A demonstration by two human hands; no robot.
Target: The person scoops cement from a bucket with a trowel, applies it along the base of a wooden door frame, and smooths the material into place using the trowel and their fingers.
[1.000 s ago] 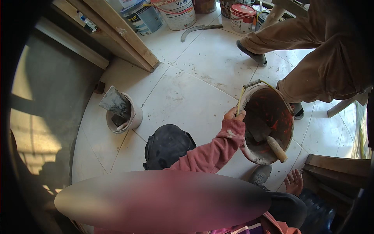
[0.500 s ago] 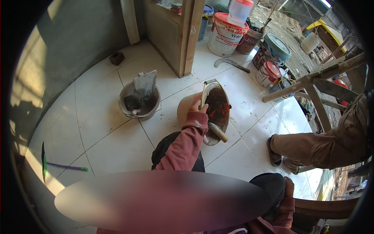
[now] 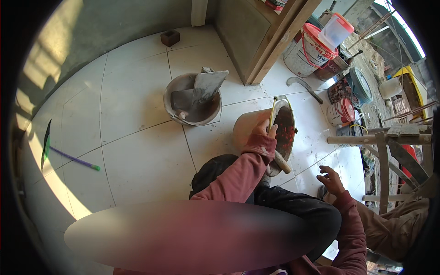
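Note:
A dirty white bucket (image 3: 248,127) lies tilted on the floor in front of me, its mouth facing right. Dark and red stains show inside it, and a wooden tool handle (image 3: 282,162) sticks out over its lower rim. My left hand (image 3: 263,129) is closed on the bucket at its upper rim, by the yellowish carrying handle (image 3: 273,112). Beyond my right knee, my right hand (image 3: 332,179) hangs in the air, fingers apart, with nothing in it. A second, greyish bucket (image 3: 170,107) stands left of the first, holding a flat grey plate-like tool (image 3: 208,87) and other pieces.
Paint pails (image 3: 304,57) stand at the far right with a curved sickle-like tool (image 3: 305,87) near them. A wooden trestle (image 3: 384,169) and another person's trousered leg (image 3: 382,222) are at right. A purple-handled tool (image 3: 75,159) lies left; a small brown block (image 3: 170,38) sits by the wall.
My right hand has lifted from beside my knee and reached forward, fingers spreading. My left hand stays on the bucket. The view has shifted, so the floor things appear farther right.

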